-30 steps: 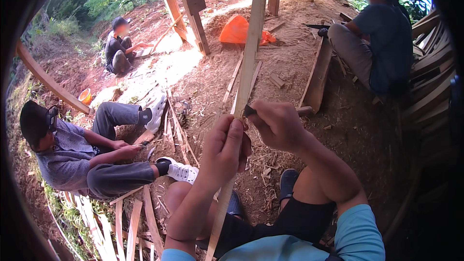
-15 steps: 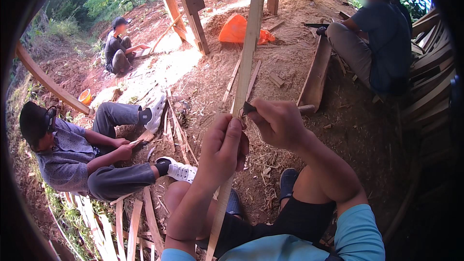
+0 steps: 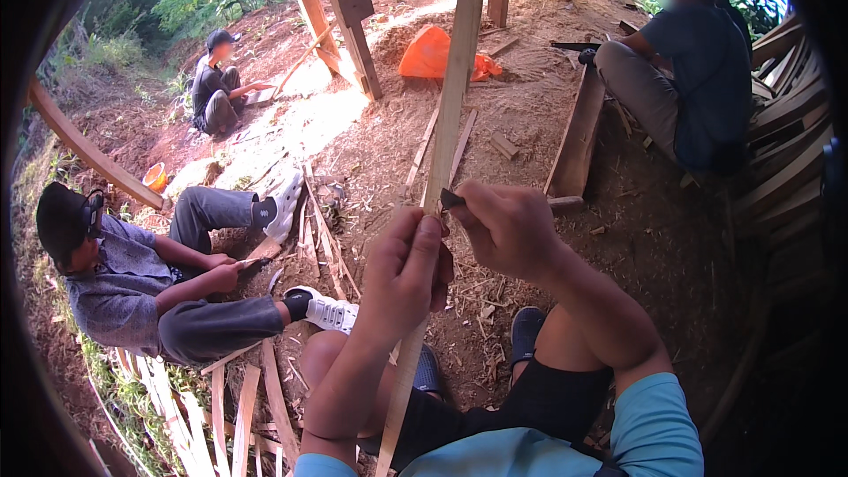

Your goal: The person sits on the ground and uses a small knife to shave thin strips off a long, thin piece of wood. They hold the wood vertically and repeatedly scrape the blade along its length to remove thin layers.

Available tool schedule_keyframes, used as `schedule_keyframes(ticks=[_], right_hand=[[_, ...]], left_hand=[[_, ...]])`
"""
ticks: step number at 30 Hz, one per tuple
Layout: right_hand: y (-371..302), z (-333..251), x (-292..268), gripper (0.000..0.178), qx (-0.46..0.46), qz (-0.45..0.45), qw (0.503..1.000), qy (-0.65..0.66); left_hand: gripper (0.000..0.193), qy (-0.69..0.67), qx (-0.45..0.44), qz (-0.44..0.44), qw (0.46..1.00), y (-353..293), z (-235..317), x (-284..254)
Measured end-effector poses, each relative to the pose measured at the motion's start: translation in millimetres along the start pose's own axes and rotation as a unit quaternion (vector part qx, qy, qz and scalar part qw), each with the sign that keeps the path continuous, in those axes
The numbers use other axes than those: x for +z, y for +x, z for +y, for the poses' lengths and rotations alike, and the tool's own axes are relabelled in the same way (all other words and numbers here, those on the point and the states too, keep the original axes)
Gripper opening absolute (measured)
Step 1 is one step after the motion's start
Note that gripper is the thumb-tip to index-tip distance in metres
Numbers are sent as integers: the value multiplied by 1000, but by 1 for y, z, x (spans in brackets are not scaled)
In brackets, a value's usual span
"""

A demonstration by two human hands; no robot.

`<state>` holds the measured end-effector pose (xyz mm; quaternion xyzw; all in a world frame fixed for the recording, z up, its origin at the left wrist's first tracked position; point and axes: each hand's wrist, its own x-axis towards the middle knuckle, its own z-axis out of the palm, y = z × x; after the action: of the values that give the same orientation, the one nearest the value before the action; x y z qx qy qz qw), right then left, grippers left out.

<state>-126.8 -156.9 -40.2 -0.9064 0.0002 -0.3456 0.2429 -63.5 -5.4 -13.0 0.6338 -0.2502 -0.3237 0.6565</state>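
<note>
Two hands work one long bamboo strip (image 3: 446, 124) in the head view. My left hand (image 3: 402, 278) is clenched around it low down, keeping it steady and upright in front of me, its far end rising past the posts. My right hand (image 3: 508, 230) grips a small dark blade (image 3: 452, 200) pressed to the strip's right edge, just above the left. Finished slats (image 3: 238, 406) lie near left, beside a seated person (image 3: 132, 291).
</note>
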Motion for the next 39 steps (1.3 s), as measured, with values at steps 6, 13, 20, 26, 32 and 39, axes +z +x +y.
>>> schedule_keyframes(ticks=[6,13,20,26,32,39], right_hand=[[-1,-8,0,14,20,1,1000,-21],[1,-9,4,11,33,-1,999,16],[6,-10,-2,8,26,-15,997,-65],[7,-12,-3,9,44,-31,997,-47],[10,-7,-7,12,37,-55,997,-40],[9,9,-3,14,-121,128,984,14]], left_hand=[[21,-5,28,2,1000,-2,1,-2],[21,-12,21,-8,1000,1,2,-6],[24,-23,12,-13,1000,3,2,-7],[22,-50,-6,-29,998,5,3,-11],[24,-70,-6,-48,996,7,1,-11],[26,-162,12,-159,974,-4,2,5]])
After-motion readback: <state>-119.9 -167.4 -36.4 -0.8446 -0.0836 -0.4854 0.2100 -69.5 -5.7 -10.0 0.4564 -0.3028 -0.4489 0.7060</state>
